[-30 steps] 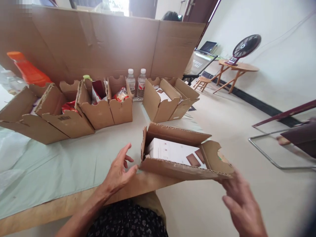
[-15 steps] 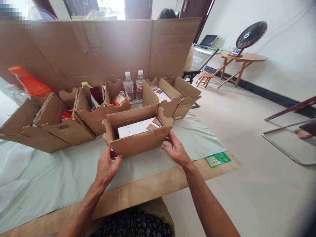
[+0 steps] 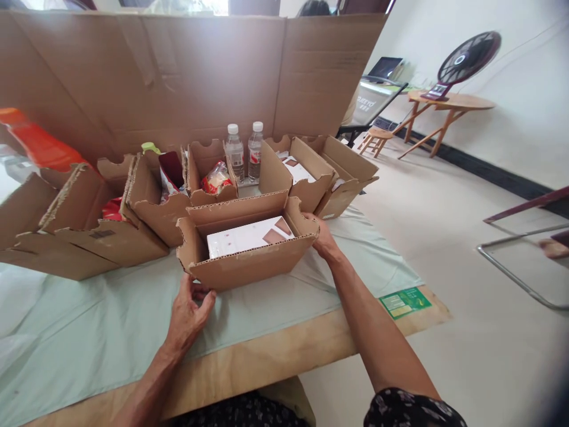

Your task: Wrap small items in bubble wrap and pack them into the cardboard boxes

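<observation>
A cardboard bin [image 3: 249, 270] with notched ends stands in front of me on the cloth. Inside it lies a white box [image 3: 242, 237] with brown diamond shapes. My right hand [image 3: 322, 240] grips the bin's right end at the notch, its fingers partly hidden behind the cardboard. At the lower left corner is my left hand [image 3: 189, 311], thumb and fingers apart, fingertips close against the bin; whether they touch it I cannot tell. Behind stands a row of similar bins, one holding a red-and-clear packet [image 3: 216, 178], another a white box [image 3: 297, 170].
Two clear bottles [image 3: 255, 153] stand between the bins at the back. An orange bottle [image 3: 42, 142] leans at left. A tall cardboard panel [image 3: 213, 77] closes off the far side. The wooden table edge [image 3: 267, 356] is near me, with a fan [image 3: 471, 59] farther off.
My right hand has moved up from the bin's lower right corner to its right end. My left hand stays near the lower left corner. The view has shifted slightly.
</observation>
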### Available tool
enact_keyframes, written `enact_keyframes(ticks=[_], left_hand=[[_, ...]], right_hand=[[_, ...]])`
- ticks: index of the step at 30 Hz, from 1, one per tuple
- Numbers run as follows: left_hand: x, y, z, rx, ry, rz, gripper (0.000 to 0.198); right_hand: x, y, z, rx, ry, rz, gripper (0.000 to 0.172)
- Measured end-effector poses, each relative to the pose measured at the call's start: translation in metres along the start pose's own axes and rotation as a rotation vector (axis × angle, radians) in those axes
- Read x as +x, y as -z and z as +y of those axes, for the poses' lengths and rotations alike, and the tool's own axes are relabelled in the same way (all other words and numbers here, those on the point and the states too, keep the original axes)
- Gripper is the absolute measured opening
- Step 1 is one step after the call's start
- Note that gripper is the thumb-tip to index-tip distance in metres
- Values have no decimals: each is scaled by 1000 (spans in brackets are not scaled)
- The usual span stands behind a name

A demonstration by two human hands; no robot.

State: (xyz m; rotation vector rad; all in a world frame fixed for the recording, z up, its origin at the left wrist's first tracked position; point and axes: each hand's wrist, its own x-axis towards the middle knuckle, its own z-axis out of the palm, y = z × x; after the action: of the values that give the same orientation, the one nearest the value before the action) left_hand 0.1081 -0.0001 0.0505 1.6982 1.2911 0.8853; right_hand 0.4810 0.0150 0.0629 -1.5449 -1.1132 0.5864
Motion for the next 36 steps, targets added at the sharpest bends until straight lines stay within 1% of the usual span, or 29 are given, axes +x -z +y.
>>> enact_keyframes(ticks=[2,4,6,9,10,12,14,17,20,22,25,27,31,34,36], left_hand=[[0,2,-1,26,-10,5,36],[1,4,0,80,-20,10,35],[3,5,3,128,-38,-1,32],[3,5,8,139,-64,-30,28],[2,4,9,132,-64,-32,28],[1,2,10,110,-56,-15,33],[-2,0,10,78,-60,-1,41],[-7,0,6,8,-78,-12,55],[-12,0,2,-96,-103,-6,65],[-13,0,-2,-170,-109,4,66],[-14,-2,-7,-267,-70,-4,64],[-14,-3,-8,-304,-45,-15,64],[-14,-7,-8,-342,-6,-40,70],[-12,-8,-7,-404,50,-93,78],[-10,-6,-6,-456,61,-126,82]], right_hand=[[-7,3,-1,15,5,-8,47],[-22,13,-4,31,8,-31,49],[-43,26,-9,63,2,-106,51],[-78,39,-18,75,-2,-277,55],[-87,40,-20,58,-1,-317,55],[-101,35,-22,7,0,-336,53],[-108,24,-21,-18,-7,-280,49],[-112,4,-15,-9,-32,-129,40],[-116,-8,-8,-10,-88,-7,40],[-120,-12,-4,-19,-135,44,44],[-125,-20,-1,-19,-180,113,47],[-127,-29,0,-8,-171,167,47],[-129,-47,5,-32,-96,267,43],[-129,-54,7,-76,-68,295,39],[-130,-56,7,-96,-58,304,37]])
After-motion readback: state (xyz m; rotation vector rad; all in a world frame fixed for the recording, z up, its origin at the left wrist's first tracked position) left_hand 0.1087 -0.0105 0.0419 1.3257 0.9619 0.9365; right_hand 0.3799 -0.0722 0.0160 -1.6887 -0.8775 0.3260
